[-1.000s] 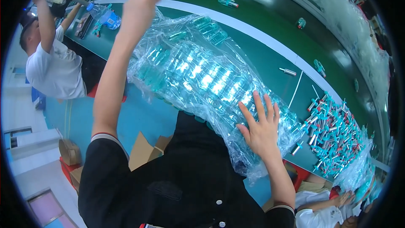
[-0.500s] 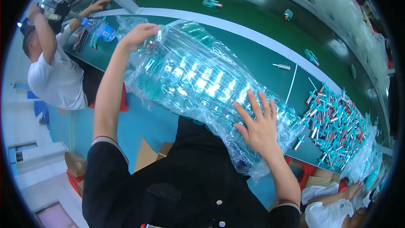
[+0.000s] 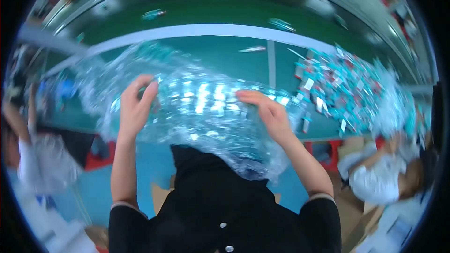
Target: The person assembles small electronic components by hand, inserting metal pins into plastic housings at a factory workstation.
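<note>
A clear plastic bag (image 3: 201, 122) of rows of teal, see-through pieces lies across the table in front of me, its film crumpled and shiny. My left hand (image 3: 136, 105) is over its left part, thumb and forefinger curled until their tips nearly meet. Blur hides what is between those tips. On the right part of the bag, my right hand (image 3: 269, 112) points leftward with its fingers stretched out; I cannot tell whether it presses on the film. Right of the bag is a heap of small teal, silver and red parts (image 3: 335, 89).
One silver part (image 3: 253, 49) lies beyond the bag. Past the pale rail (image 3: 206, 30) runs a green belt (image 3: 211, 9) carrying scattered teal parts. Co-workers in white sit at the left (image 3: 47, 159) and right (image 3: 375, 180). More clear film (image 3: 386, 103) lies by the heap.
My view has swung, and the scene looks smeared. My left hand has come down and nearer from the bag's far left end. My right hand has turned from spread fingers to fingers together pointing left.
</note>
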